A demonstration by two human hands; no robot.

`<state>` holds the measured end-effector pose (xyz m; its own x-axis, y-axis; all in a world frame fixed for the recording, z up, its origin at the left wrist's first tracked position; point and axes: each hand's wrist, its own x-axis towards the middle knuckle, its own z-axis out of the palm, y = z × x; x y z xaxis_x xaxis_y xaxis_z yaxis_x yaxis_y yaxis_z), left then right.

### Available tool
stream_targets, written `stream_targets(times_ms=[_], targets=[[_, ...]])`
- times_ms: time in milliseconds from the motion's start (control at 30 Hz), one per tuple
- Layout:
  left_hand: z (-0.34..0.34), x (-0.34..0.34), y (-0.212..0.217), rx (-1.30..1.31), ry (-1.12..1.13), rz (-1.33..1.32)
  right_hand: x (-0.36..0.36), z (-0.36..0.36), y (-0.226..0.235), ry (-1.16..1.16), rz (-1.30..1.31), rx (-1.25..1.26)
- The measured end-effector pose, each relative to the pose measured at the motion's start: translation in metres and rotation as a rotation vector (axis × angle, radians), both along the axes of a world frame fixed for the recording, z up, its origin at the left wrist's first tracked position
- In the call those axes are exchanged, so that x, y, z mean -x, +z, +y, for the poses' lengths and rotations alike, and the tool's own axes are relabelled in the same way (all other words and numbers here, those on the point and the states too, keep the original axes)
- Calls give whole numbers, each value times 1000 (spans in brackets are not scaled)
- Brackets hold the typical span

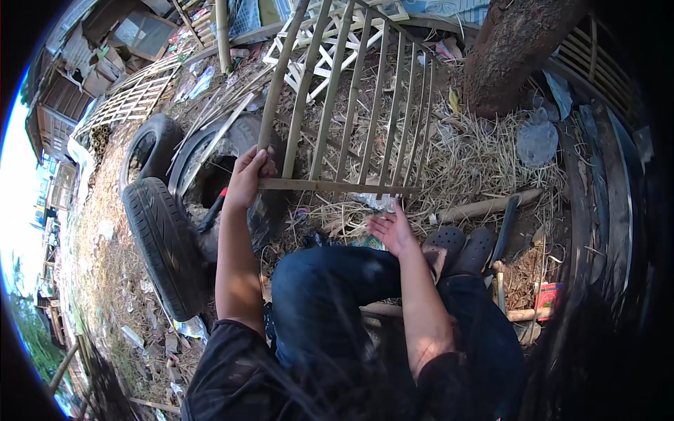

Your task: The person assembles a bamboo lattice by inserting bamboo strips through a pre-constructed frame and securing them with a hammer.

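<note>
A bamboo slat frame (351, 105) leans away from me, with several upright slats joined by a cross slat (337, 186) near its lower end. My left hand (247, 175) grips the left end of that cross slat, where the outer upright meets it. Just under the cross slat's right part, my right hand (393, 228) hovers palm up with fingers apart, holding nothing. My knees in blue jeans (323, 288) and dark clogs (460, 249) are below the frame.
Old tyres (165, 238) lie at the left on straw-covered ground. A tree trunk (512, 49) rises at the upper right. A long dark blade (507, 224) and wooden-handled tools (500, 284) lie by my right foot. White lattice panels (330, 42) stand behind the frame.
</note>
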<state>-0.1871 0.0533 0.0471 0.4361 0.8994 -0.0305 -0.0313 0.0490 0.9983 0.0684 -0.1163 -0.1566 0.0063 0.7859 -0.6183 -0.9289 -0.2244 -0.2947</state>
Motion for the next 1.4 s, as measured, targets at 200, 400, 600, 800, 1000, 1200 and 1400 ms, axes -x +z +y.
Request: stream_targets(times_ms=[200, 400, 600, 800, 1000, 1200, 1400], targets=[[-7, 13, -97, 340, 230, -65, 42, 50, -22, -68, 117, -27], [-35, 45, -149, 412, 312, -179, 51, 53, -17, 25, -20, -60], [-53, 39, -160, 440, 327, -274, 44, 22, -18, 11, 234, 151], [-49, 17, -133, 491, 405, -335, 48, 7, 25, 484, -33, 73], [-59, -20, -106, 540, 474, -353, 53, 19, 40, 371, -7, -6], [-69, -33, -91, 523, 474, -360, 54, 28, 34, 18, 83, -80], [-82, -38, -90, 488, 452, -359, 61, 30, 43, -71, -6, -11]])
